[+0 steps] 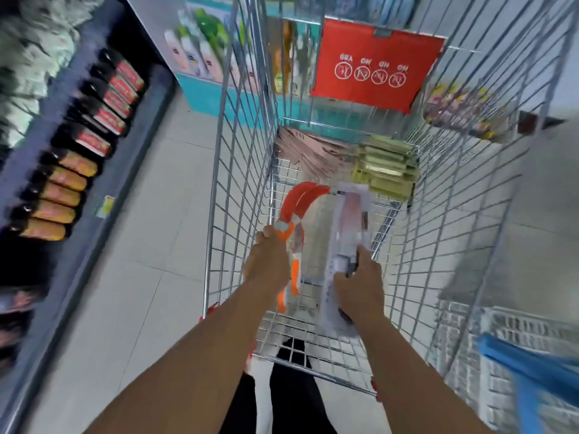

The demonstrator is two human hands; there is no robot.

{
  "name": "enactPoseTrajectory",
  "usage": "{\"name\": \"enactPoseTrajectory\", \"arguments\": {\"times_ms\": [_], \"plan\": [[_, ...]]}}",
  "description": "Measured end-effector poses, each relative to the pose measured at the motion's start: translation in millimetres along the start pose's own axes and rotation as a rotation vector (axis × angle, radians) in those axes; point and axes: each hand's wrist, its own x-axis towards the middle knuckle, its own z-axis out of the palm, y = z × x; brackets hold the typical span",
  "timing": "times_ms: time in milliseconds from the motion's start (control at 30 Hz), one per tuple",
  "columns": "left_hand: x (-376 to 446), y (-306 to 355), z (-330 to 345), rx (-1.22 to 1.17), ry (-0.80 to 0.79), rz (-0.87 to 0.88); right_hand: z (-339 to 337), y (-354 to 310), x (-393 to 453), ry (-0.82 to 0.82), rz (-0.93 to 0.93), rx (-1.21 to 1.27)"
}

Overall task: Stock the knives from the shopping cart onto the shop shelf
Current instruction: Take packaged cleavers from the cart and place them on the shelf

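Both arms reach down into a wire shopping cart [244, 170] that fills the centre of the frame. The left hand [266, 261] grasps a pack of red-and-orange knives [297, 211], its fingers curled around the pack near the handles, the red blades fanning toward the upper middle of the cart. Just beside it to the right, the right hand [357, 283] grips a larger knife in clear packaging [347, 233], fingers wrapped over its lower end; the pack lies lengthwise along the cart floor. Farther up in the cart sit a stack of yellow-green packets [385, 167] and some brownish flat packs [310, 151], with a red sign [376, 64] hanging on the far end. A dark shop shelf [103, 151] lined with blurred bottles runs down the left edge of the frame.
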Motion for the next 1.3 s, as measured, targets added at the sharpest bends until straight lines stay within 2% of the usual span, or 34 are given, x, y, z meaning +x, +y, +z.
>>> {"name": "enactPoseTrajectory", "arguments": {"times_ms": [267,367,467,600,733,1067,1300], "plan": [[-56.8,4.0,-101.0,-0.125,0.283,0.094,-24.9,-88.3,-27.0,0.101,-0.373,0.053],[-77.8,-13.9,-132.3,-0.052,0.469,0.059,-25.0,-130.1,-49.9,0.076,-0.494,0.078],[-101.7,-41.5,-162.6,-0.137,0.584,-0.005,-19.3,-171.6,-86.1,0.061,-0.605,0.111],[-140.6,-100.5,-197.6,-0.244,0.785,-0.015,2.2,-220.7,-148.7,0.069,-0.804,0.176],[-192.1,-173.4,-223.4,-0.294,0.898,-0.024,40.4,-253.7,-216.4,-0.035,-0.885,0.143],[-361.6,-381.3,-246.9,-0.316,1.111,-0.32,167.7,-291.9,-428.5,-0.311,-1.113,0.143],[-475.1,-493.4,-249.1,-0.35,1.254,-0.541,247.5,-305.3,-569.9,-0.552,-1.275,0.075]]}}
